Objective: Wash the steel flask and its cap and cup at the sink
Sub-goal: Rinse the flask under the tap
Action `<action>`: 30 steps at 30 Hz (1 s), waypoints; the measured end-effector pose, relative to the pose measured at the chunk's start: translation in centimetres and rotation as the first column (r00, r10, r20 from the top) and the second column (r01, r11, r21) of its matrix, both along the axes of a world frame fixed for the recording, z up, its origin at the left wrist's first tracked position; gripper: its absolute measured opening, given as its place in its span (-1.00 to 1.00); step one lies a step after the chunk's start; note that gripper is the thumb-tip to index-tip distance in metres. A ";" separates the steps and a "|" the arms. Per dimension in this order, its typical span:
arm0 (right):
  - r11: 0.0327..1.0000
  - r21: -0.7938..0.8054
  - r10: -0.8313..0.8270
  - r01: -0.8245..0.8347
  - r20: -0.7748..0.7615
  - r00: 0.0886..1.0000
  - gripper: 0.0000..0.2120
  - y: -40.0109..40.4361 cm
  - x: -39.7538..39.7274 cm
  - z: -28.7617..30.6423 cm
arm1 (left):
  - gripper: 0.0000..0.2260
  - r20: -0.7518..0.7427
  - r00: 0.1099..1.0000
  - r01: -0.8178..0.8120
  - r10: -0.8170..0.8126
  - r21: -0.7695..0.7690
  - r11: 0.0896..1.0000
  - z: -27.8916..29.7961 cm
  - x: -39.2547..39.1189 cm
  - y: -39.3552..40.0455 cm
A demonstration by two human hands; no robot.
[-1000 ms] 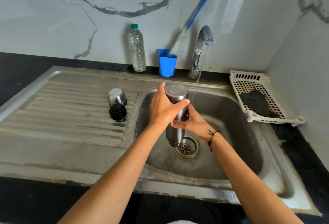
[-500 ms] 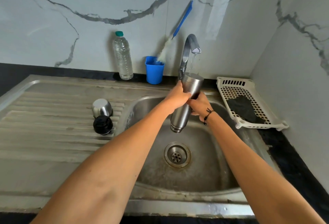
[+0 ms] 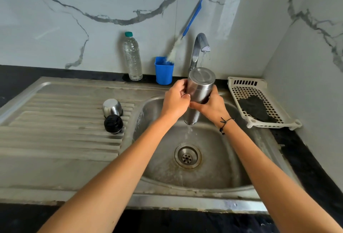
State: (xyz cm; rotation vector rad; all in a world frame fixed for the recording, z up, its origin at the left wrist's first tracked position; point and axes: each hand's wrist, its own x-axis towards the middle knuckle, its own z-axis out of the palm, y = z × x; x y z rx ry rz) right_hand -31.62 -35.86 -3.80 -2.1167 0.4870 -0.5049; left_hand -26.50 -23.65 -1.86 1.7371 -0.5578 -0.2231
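Note:
The steel flask [image 3: 199, 88] is held upside down over the sink basin [image 3: 219, 160], its flat base up under the running tap [image 3: 199, 47]. Water falls onto the base and streams from the flask's lower end toward the drain [image 3: 187, 156]. My left hand [image 3: 175, 101] grips the flask's left side and my right hand [image 3: 213, 105] grips its right side, fingers curled round the body. The steel cup [image 3: 112, 107] stands upside down on the ribbed drainboard [image 3: 55, 121], and the black cap [image 3: 113, 123] sits just in front of it.
A clear water bottle [image 3: 132, 56] and a blue holder [image 3: 164, 70] with a blue-handled bottle brush [image 3: 191, 21] stand against the marble wall. A white plastic tray [image 3: 259, 88] with a dark scrubber [image 3: 255, 108] sits right of the basin.
Both hands lifted the flask from low near the drain up under the tap. It stands more upright now, and water streams from its lower end.

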 end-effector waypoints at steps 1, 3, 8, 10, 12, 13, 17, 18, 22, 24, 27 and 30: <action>1.000 -0.023 0.011 -0.011 0.011 1.000 -0.28 0.3 -0.1 0.4 | -0.57 0.004 1.000 -0.006 0.006 -0.029 1.000 0.1 -0.2 0.4; 0.998 -0.047 0.032 -0.031 0.034 0.999 -0.28 0.8 -0.2 1.0 | -0.58 0.015 1.000 -0.017 0.019 -0.080 0.997 0.5 -0.4 1.0; 0.997 -0.038 0.074 -0.071 0.083 0.994 -0.25 2.2 0.0 1.9 | -0.59 0.046 0.997 -0.057 0.064 -0.140 0.988 1.2 -0.6 2.5; 0.996 -0.036 0.083 -0.080 0.097 0.992 -0.22 2.8 0.1 2.0 | -0.58 0.050 0.996 -0.070 0.078 -0.151 0.986 1.3 -0.6 3.1; 0.995 -0.038 0.094 -0.090 0.104 0.990 -0.20 3.4 0.2 2.0 | -0.58 0.052 0.994 -0.085 0.094 -0.155 0.984 1.4 -0.8 3.7; 0.994 -0.042 0.103 -0.099 0.106 0.989 -0.20 3.6 0.2 2.0 | -0.58 0.051 0.993 -0.095 0.104 -0.158 0.983 1.5 -1.0 4.1; 0.992 -0.057 0.121 -0.115 0.109 0.987 -0.24 4.5 0.4 2.0 | -0.59 0.056 0.988 -0.130 0.142 -0.174 0.976 1.6 -1.3 5.2; 0.991 -0.067 0.125 -0.118 0.110 0.986 -0.24 4.8 0.4 1.9 | -0.59 0.062 0.986 -0.143 0.155 -0.169 0.975 1.5 -1.4 5.5; 0.982 -0.096 0.167 -0.160 0.069 0.984 -0.25 5.9 0.6 1.6 | -0.58 0.060 0.981 -0.177 0.184 -0.107 0.978 0.9 -1.5 6.8; 0.967 -0.150 0.206 -0.208 -0.032 0.978 -0.30 6.6 0.7 1.2 | -0.60 0.026 0.974 -0.221 0.223 -0.055 0.974 0.3 -1.8 7.8; 0.953 -0.204 0.219 -0.223 -0.041 0.975 -0.32 7.8 0.4 1.0 | -0.59 0.043 0.970 -0.239 0.240 -0.035 0.971 -0.2 -2.6 9.2; 0.940 -0.174 0.282 -0.292 -0.080 0.956 -0.29 9.3 0.4 1.6 | -0.55 0.050 0.961 -0.269 0.271 -0.047 0.962 0.1 -3.0 10.9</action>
